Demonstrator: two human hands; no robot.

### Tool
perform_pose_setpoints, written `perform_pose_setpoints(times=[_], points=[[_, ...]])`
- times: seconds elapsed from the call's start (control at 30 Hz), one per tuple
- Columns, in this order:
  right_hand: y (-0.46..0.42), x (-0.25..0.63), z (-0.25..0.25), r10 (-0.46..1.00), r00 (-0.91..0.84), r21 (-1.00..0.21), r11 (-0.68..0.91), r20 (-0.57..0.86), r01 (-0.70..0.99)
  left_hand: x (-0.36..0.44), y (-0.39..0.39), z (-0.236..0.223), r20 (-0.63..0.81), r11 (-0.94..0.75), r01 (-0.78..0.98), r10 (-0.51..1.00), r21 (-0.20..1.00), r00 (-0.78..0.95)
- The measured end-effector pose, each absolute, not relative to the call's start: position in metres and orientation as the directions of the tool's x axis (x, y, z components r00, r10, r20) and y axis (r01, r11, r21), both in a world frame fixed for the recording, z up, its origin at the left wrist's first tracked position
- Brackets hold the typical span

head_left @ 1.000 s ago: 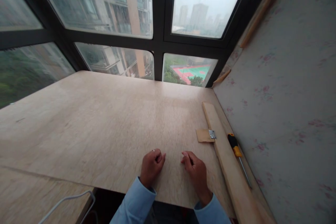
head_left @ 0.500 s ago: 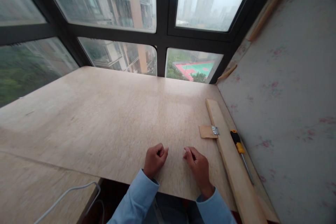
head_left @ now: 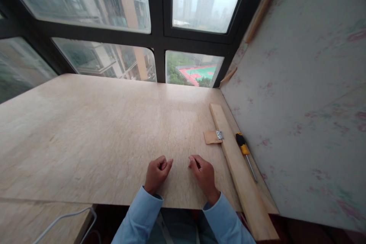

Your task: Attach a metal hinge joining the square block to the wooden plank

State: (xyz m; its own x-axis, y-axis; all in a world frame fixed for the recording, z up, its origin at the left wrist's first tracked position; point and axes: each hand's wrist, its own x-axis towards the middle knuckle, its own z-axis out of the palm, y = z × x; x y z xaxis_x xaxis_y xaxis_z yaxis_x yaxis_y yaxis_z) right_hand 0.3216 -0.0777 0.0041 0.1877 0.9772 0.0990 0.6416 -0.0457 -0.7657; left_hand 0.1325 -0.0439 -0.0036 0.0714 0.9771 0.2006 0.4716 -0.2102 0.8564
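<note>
My left hand [head_left: 157, 173] is curled into a loose fist above the near edge of the stone-patterned tabletop [head_left: 114, 129], with nothing visible in it. Across a small gap, my right hand [head_left: 203, 174] is curled the same way, also with nothing showing in its fingers. To the right of it lies a long wooden board [head_left: 238, 167]. A small metal hinge [head_left: 219, 135] joins the board to a small thin wooden piece [head_left: 211, 137]. Beyond the board, by the wall, rests a screwdriver [head_left: 243, 145] with a black and yellow handle.
A papered wall [head_left: 286, 95] with a flower pattern bounds the right side. Dark-framed windows [head_left: 158, 40] rise at the back. A pale cable [head_left: 65, 215] lies at the lower left, over a lower surface and its edge.
The camera view has turned to the right, so everything sits further left in the picture. Both hands stay curled, in about the same place over the tabletop.
</note>
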Motion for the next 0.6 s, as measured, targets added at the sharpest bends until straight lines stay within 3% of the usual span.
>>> perform_pose_setpoints(times=[0.33,0.6], points=[[-0.079,0.320,0.009,0.975,0.190,-0.792,-0.028,0.111,0.610,0.133,-0.043,0.004,0.176,-0.166,0.388,0.984,0.906,0.010],[-0.091,0.322,0.012,0.988,0.139,-0.857,-0.012,0.069,0.516,0.132,-0.043,0.004,0.179,-0.166,0.431,0.984,0.887,0.010]])
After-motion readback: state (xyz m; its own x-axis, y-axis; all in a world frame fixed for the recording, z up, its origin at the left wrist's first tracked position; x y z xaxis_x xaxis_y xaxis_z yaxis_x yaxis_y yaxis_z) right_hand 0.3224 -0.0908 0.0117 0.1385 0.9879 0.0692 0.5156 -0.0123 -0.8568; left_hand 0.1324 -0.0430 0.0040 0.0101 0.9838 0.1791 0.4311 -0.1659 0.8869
